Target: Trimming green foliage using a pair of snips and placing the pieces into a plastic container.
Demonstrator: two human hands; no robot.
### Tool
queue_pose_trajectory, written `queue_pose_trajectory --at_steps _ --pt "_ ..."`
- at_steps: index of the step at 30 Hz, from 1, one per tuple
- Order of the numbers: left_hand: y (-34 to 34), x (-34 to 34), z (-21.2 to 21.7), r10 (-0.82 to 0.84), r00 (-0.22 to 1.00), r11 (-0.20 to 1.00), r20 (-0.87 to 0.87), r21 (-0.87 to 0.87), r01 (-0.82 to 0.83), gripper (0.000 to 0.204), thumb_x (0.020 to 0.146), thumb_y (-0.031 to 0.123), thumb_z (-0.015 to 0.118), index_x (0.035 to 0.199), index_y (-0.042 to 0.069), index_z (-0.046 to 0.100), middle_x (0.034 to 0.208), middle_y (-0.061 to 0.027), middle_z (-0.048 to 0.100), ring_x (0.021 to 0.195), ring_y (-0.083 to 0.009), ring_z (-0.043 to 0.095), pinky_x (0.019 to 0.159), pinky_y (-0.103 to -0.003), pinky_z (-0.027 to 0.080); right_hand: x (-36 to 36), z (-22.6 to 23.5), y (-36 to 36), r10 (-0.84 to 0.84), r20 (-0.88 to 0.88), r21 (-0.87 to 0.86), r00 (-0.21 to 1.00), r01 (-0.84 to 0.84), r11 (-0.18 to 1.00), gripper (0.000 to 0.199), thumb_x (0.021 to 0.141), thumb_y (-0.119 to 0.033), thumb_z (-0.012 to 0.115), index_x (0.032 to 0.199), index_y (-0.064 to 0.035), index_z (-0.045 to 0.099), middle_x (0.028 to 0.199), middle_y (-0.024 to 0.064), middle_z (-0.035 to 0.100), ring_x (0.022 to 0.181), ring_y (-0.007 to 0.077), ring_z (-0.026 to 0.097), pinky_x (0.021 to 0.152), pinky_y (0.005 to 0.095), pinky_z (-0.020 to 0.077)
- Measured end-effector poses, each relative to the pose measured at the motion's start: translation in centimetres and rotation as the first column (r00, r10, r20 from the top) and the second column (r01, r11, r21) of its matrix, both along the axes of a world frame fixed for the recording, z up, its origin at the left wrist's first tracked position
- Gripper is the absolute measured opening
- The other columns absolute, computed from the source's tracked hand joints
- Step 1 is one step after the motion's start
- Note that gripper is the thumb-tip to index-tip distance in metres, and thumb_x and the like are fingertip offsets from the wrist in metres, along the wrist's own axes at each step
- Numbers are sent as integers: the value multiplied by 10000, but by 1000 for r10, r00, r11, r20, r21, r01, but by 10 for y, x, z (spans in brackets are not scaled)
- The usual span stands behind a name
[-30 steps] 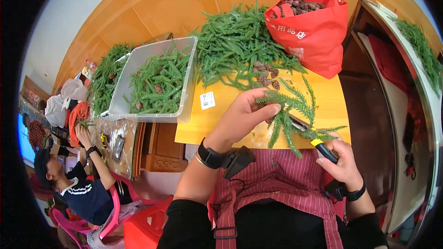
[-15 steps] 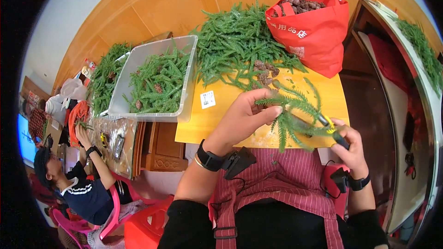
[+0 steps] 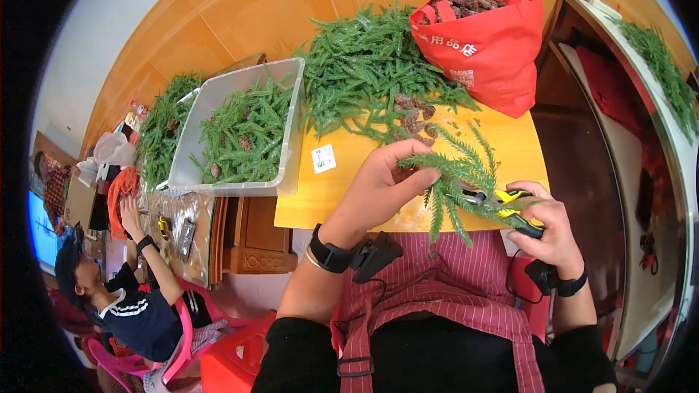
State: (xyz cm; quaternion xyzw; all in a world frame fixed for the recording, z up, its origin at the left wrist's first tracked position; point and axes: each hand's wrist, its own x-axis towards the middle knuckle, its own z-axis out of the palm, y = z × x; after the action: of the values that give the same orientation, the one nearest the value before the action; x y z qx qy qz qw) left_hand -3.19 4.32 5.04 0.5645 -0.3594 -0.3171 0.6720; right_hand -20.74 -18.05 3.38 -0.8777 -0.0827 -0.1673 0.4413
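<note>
Sprig (image 3: 470,169) pinched in my left fingers (image 3: 408,149), right of the tub (image 3: 292,149), apparently to steady it beside the pliers (image 3: 507,196); my right fingers (image 3: 545,211) grip these. Greenery (image 3: 364,51) piled just right of the tub, presumably for reach.

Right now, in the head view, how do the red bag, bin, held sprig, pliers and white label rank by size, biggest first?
1. Red bag and bin: too alike to rank.
2. Sprig.
3. Pliers, partly covered by the sprig.
4. White label.
</note>
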Motion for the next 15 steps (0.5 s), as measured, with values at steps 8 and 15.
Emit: queue_pose_trajectory --at_steps 8,15 --pt "-1 -5 1 51 995 998 81 16 -53 153 851 -13 563 998 13 528 913 10 578 790 -31 539 649 -174 453 3 2 8 7 24 -67 1000 -5 998 235 612 -132 692 705 -19 507 897 128 643 1085 389 514 901 460 395" --pt "-1 -3 -1 76 997 997 23 19 -76 132 851 1 568 975 12 526 866 14 569 718 -29 530 610 -169 449 -2 11 12 -49 48 -171 998 57 984 218 611 -120 685 752 -13 559 920 122 642 1079 393 514 900 462 392"
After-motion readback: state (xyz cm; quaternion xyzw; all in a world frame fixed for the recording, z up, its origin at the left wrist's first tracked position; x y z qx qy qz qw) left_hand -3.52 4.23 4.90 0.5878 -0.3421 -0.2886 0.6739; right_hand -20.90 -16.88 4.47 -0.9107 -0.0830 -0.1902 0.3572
